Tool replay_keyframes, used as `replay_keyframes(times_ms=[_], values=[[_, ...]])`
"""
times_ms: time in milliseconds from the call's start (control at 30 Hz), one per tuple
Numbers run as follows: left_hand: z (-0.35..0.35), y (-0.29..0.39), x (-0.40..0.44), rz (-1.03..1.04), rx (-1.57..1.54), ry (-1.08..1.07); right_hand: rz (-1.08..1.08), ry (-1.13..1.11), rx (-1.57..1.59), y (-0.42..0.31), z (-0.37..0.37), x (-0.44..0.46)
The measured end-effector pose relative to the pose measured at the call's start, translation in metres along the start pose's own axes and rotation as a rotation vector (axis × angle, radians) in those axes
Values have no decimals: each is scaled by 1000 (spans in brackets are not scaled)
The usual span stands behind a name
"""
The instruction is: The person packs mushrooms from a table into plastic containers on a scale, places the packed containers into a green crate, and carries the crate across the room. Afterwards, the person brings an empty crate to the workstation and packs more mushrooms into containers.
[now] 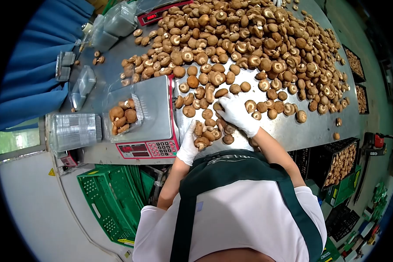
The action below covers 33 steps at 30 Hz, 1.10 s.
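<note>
My left hand, in a white glove, curls around the left side of a few brown shiitake mushrooms near the table's front edge. Its fingers point away from me, and the mushrooms rest against the palm side. My right hand, also gloved in white, reaches over the loose mushrooms. Its fingers are bent around one shiitake mushroom; part of the grip is hidden. Left of my hands stands a scale with a red keypad. On it sits a clear plastic box with several mushrooms inside and its lid raised.
A big heap of shiitake mushrooms covers the back of the metal table. Stacked clear boxes stand at the left edge. Green crates are below on the left, and a black crate of mushrooms is at the right.
</note>
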<state>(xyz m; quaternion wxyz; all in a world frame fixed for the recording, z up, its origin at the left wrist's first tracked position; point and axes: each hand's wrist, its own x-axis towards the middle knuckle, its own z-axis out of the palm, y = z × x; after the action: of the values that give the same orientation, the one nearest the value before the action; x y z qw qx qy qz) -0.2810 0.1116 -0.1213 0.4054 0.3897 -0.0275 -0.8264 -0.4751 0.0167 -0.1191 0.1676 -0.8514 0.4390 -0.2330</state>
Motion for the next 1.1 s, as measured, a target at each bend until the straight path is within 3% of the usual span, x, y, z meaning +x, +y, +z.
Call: replay_keyframes(times_ms=[133, 167, 300, 400, 433, 500, 567, 633, 700, 767, 833, 933, 1033, 1067, 1100], values=[[9, -1, -3, 30, 67, 35, 457, -74, 555, -3, -19, -21], [11, -1, -2, 46, 56, 45, 588, -53, 978, 1, -14, -23], [24, 2, -8, 20, 0, -64, 656, -52, 1074, 13, -26, -33], [21, 4, -7, 16, 133, -71, 451, -274, 609, 15, -38, -28], [18, 3, -6, 17, 133, -70, 450, -273, 609, 13, -39, -24], [10, -2, -1, 5, 96, 43, 391, -127, 294, 0, -37, -11], [-2, 0, 4, -63, 65, -10, 283, -37, 54, -3, -13, 0], [-2, 1, 3, -130, 33, -62, 167, -115, -68, -3, 5, 9], [10, 2, 1, -45, 167, 18, 157, -126, -85, -9, 13, 15], [8, -5, 6, -19, 46, -16, 286, -69, 109, -8, 10, 14], [5, -5, 7, 9, -80, -51, 597, -176, 565, -3, -7, 11], [13, -1, 5, -22, -109, -209, 682, -88, 1231, 8, -11, -5], [35, -5, 8, 2, -183, -111, 675, -103, 1332, -5, -26, -16], [30, -5, 12, 23, -117, -252, 650, -131, 1233, -5, -22, -22], [23, -6, 17, 22, -118, -254, 618, -185, 1178, -9, -25, -25]])
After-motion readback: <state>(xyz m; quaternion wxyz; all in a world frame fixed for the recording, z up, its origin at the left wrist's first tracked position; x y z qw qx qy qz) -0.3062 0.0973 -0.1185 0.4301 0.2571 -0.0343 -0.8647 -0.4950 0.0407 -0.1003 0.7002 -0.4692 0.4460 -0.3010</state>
